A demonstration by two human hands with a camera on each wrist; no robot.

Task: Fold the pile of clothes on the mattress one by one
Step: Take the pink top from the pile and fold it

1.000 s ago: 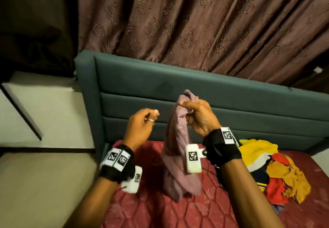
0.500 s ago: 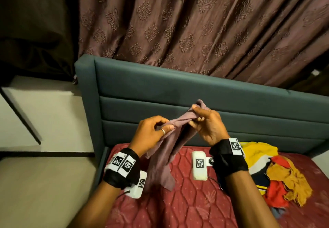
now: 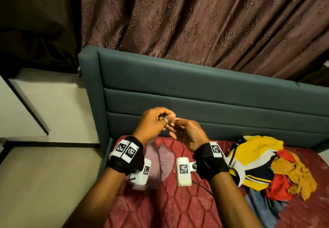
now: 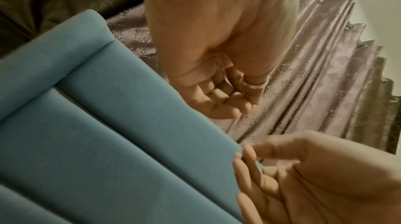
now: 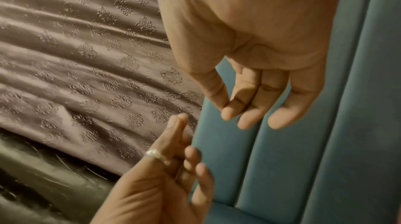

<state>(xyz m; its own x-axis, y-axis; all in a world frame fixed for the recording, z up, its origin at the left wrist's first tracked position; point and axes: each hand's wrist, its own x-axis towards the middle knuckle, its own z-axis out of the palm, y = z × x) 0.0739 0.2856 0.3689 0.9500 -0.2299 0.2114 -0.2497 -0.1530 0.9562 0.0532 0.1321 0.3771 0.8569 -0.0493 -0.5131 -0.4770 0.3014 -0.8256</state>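
A mauve garment [image 3: 164, 162] lies crumpled on the red quilted mattress [image 3: 169, 208], partly hidden beneath my left wrist. My left hand [image 3: 160, 120], with a ring on one finger, and my right hand [image 3: 185, 132] meet above it in front of the headboard, fingertips close together. Neither holds any cloth. In the left wrist view my left hand [image 4: 228, 99] has loosely curled fingers, and the right hand [image 4: 271, 176] is below it. In the right wrist view the right hand [image 5: 249, 107] hangs relaxed with the left hand [image 5: 173, 167] beneath. The pile of clothes [image 3: 263, 163], yellow, red and mustard, sits at the right.
A teal padded headboard [image 3: 213, 94] runs behind the mattress, with a patterned brown curtain [image 3: 195, 22] above it. Pale floor [image 3: 35, 183] lies off the bed's left edge. Bare mattress shows in front of my arms.
Both hands have let go of the mauve garment, which has dropped onto the mattress. The hands have come together, empty, in front of the headboard.
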